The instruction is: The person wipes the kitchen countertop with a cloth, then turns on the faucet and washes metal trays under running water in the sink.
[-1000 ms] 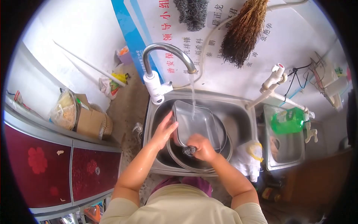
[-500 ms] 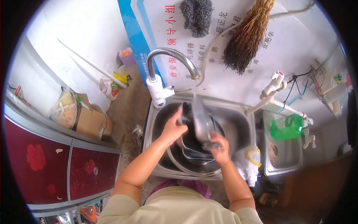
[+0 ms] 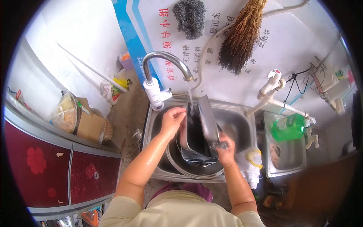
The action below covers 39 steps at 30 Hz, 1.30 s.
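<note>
My left hand (image 3: pixel 174 120) is closed with its fingertips at the upper left rim of a deep rectangular metal pan (image 3: pixel 184 138). My right hand (image 3: pixel 226 150) holds a steel wool scrubber (image 3: pixel 218 145) together with the lower end of a second rectangular metal pan (image 3: pixel 208 122), which is tilted up on its side. Water runs from the curved faucet (image 3: pixel 171 55) into the first pan. Beneath these pans, a round metal basin (image 3: pixel 174 163) and other metalware sit in the steel sink (image 3: pixel 242 113). The palm side of my right hand is partly hidden.
A smaller sink (image 3: pixel 288 166) on the right holds a green bottle (image 3: pixel 288 128). A white bag (image 3: pixel 247 164) lies at the main sink's right front edge. White pipes (image 3: pixel 264 98) stand behind. A brush (image 3: pixel 242 41) and steel wool (image 3: pixel 190 19) hang on the wall.
The second pan, blurred by motion before, is now sharp and farther right, away from the first pan. My left hand has shifted slightly at the rim. The whole view has moved a little.
</note>
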Motion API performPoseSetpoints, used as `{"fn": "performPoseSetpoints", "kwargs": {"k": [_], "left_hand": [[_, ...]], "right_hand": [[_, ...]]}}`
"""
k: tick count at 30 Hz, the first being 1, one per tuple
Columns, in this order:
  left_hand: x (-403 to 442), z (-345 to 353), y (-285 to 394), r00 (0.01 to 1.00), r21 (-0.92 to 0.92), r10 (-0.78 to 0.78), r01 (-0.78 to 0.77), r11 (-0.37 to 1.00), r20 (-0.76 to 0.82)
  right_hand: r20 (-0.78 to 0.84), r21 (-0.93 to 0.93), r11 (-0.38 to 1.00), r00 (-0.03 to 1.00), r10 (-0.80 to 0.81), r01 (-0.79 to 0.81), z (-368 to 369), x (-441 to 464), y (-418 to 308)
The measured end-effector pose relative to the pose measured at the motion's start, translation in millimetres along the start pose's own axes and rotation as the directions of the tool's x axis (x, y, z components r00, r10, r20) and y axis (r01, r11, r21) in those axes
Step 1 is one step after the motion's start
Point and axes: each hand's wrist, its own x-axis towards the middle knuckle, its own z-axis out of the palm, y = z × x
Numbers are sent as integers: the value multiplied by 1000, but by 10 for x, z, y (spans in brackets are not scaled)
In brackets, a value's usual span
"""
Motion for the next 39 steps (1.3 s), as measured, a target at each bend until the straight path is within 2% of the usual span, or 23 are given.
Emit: {"fn": "performPoseSetpoints", "kwargs": {"k": [4,7,8,11,12,15,16,18,20,23,24,25,27,28,31,32,35,36,39], "left_hand": [[88,66,-22,987,219,155,-143,965,-40],[102,133,66,891,562,454,-373,738,-4],[113,174,43,861,544,509,-427,722,1],[59,267,85,872,539,473,-340,771,-125],[55,280,76,904,448,395,-290,846,-162],[-38,325,202,919,308,312,-232,923,-242],[-25,325,161,894,334,372,-281,900,-249],[-28,331,123,926,116,248,-223,968,-285],[-15,324,18,951,-105,142,-177,979,-275],[0,343,-75,926,-140,100,-160,977,-363],[-38,348,-72,925,-195,-26,-52,979,-379],[1,288,-270,957,-23,25,-34,999,-289],[151,100,-822,993,319,76,-45,947,-86],[-24,130,-289,997,531,19,24,847,-76],[27,14,-209,943,618,315,-183,764,-110],[49,-20,-108,921,587,378,-254,769,-97],[41,0,236,932,468,363,-316,825,-11],[46,-3,288,930,546,363,-333,769,56],[37,7,539,887,511,439,-446,735,142]], "right_hand": [[8,10,1000,1000,10,-10,-1,-3,25],[30,-51,999,1000,-7,9,31,-31,39],[48,-78,996,998,-28,32,48,-35,45],[93,-128,990,995,-40,52,98,-62,57],[89,-122,991,995,-45,56,122,-71,75],[82,-133,989,995,-54,64,156,-98,88],[81,-135,989,995,-51,62,162,-103,85],[75,-136,989,996,-49,59,162,-110,83],[65,-133,989,997,-52,60,155,-108,82],[86,-124,990,994,-61,72,120,-100,88],[74,-115,991,995,-65,73,100,-102,117],[63,-106,992,996,-68,75,77,-110,166],[40,-96,992,996,-75,78,78,-105,174],[28,-96,992,996,-79,81,97,-91,140],[20,-83,994,997,-76,77,110,-62,116],[23,-75,994,997,-73,74,113,-52,117],[72,-78,991,992,-106,111,148,34,27],[110,-61,990,987,-121,128,134,74,9],[180,4,989,973,-147,149,79,168,-56]]}}
